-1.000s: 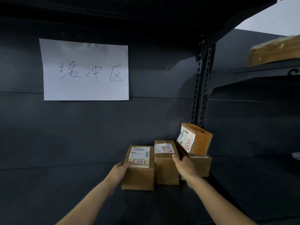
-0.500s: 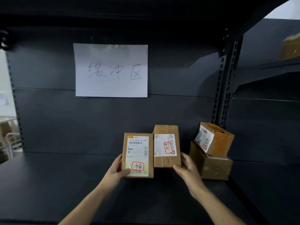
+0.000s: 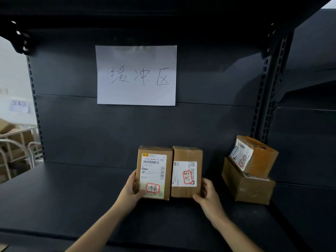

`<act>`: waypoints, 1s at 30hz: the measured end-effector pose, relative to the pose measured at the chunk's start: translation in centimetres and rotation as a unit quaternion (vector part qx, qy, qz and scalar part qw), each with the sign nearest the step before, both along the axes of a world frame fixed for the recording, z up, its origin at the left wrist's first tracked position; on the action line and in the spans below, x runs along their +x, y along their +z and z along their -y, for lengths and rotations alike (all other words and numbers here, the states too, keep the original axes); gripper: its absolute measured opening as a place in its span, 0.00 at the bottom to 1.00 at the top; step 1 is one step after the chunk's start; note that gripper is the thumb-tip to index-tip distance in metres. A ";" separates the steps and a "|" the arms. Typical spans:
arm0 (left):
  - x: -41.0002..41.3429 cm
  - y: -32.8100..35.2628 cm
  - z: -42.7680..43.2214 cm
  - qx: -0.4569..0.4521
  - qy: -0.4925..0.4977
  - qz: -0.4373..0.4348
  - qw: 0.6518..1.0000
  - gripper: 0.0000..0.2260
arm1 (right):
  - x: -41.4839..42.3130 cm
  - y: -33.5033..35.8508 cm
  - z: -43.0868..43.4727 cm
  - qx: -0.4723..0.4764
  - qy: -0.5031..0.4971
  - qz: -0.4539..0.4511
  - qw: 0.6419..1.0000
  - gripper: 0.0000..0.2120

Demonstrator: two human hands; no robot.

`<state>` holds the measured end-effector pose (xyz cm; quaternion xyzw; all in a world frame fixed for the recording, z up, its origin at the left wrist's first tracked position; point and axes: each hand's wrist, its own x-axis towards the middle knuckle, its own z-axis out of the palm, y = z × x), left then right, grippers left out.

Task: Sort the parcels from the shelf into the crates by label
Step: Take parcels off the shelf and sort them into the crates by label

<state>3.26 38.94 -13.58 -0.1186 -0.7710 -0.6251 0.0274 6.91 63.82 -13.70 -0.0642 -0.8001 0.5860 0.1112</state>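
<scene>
on my feed the paper sign (image 3: 136, 75) on the back panel, with three handwritten characters, is my anchor. straight below it, the left hand (image 3: 131, 192) grips the left parcel (image 3: 154, 176) by its left edge. the thumb lies over the front beside a red-stamped mark, and the fingers go behind the box where i can't see them. the right parcel (image 3: 187, 171) touches that box on its right side. the right hand (image 3: 207, 197) grips it at the lower right corner, fingers curled round the side with their tips hidden behind. both boxes face me label-first, but the small print is too fine for me to read. i can't tell whether their bottom edges rest on the shelf deck (image 3: 72, 188) or hang just above it. below and well to the right of the sign, apart from both hands, a tilted parcel (image 3: 254, 155) leans on top of a lower parcel (image 3: 247, 186), whose label is mostly covered. far left of the sign, a small blurred notice (image 3: 19, 104) and some cardboard boxes (image 3: 11, 135) by white rails are cut off at the frame edge.
</scene>
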 end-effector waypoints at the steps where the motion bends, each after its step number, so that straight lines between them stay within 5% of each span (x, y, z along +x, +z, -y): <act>1: -0.1 -0.2 0.0 -0.011 0.011 -0.003 1.000 0.30 | -0.2 -0.1 0.2 0.011 -0.002 0.006 1.000 0.30; 9: -1.4 -0.8 -0.2 -0.058 0.050 0.011 0.997 0.31 | -1.4 0.3 0.2 0.046 0.019 0.024 0.999 0.30; 18: -1.4 0.2 -0.5 0.051 0.021 0.021 0.998 0.11 | -2.5 0.7 0.7 -0.053 0.073 -0.006 0.996 0.28; 30: 2.5 1.3 1.4 0.047 0.105 -0.018 0.993 0.11 | 0.0 1.0 1.6 -0.051 0.096 -0.035 0.993 0.23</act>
